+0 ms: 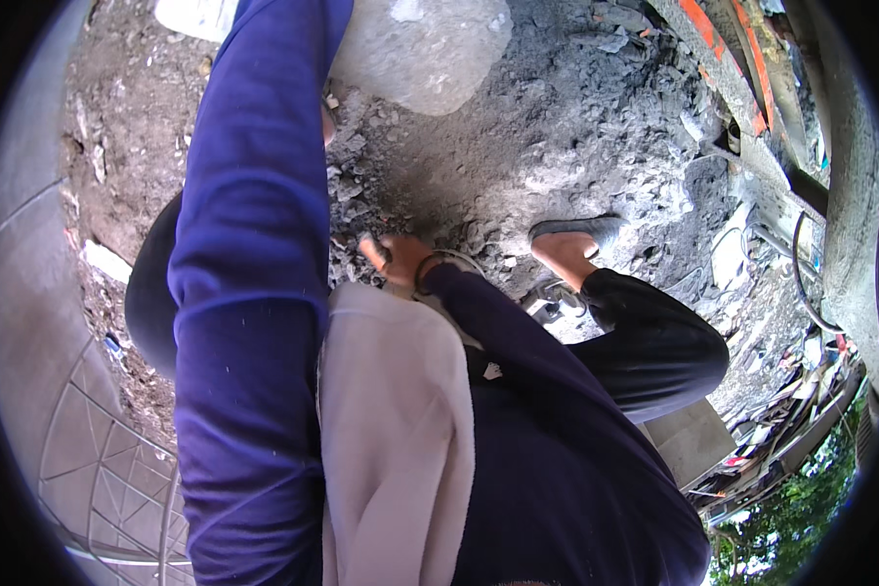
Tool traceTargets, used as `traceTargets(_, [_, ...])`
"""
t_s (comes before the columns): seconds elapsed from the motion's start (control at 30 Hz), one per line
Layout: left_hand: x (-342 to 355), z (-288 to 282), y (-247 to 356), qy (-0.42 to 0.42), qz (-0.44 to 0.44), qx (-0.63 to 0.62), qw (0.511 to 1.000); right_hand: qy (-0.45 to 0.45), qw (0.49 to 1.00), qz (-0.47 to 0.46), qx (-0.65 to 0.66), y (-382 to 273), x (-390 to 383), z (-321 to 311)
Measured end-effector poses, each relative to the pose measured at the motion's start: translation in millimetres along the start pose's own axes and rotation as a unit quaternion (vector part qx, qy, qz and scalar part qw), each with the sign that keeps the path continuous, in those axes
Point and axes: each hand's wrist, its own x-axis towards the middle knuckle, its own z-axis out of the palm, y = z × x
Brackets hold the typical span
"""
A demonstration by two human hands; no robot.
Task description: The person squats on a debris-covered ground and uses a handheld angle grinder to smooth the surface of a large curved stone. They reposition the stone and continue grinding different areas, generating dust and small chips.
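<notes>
My left arm, in a purple-blue sleeve, stretches up past the top edge, so my left hand is out of the picture. Low between my legs, just over dark rubble, is my right hand, with a dark band round its wrist. Its fingers are curled closed; whatever lies in them is too small and shaded to name. A pale cloth hangs down my front and its lower end comes close to the right hand. A big pale rounded stone lies at the top, beside my left sleeve.
My right foot in a dark slipper rests on grey broken ground. Orange-marked beams and a black cable are at the right. Scrap lies lower right. Paving and a wire frame border the left.
</notes>
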Motion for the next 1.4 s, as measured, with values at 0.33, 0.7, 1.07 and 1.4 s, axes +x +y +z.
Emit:
traceTargets(0.33, [27.9, -3.8, -63.2, -0.179, 0.198, -0.097, 0.959, 0.234, 0.958, -0.019, -0.163, 27.1, -174.2, -221.6])
traceTargets(0.7, [-216.2, -111.6, -2.3, -0.062, 0.257, -0.252, 0.931, 0.395, 0.884, -0.056, -0.243, 67.6, -301.7, -316.5])
traceTargets(1.07, [-207.9, -80.0, 19.1, -0.175, 0.238, -0.214, 0.931, 0.316, 0.881, -0.098, -0.34, 84.5, -224.3, -314.6])
traceTargets(1.4, [-211.4, -124.9, 2.4, 0.048, 0.225, -0.488, 0.842, 0.207, 0.933, -0.063, -0.288, 45.9, -192.0, -226.7])
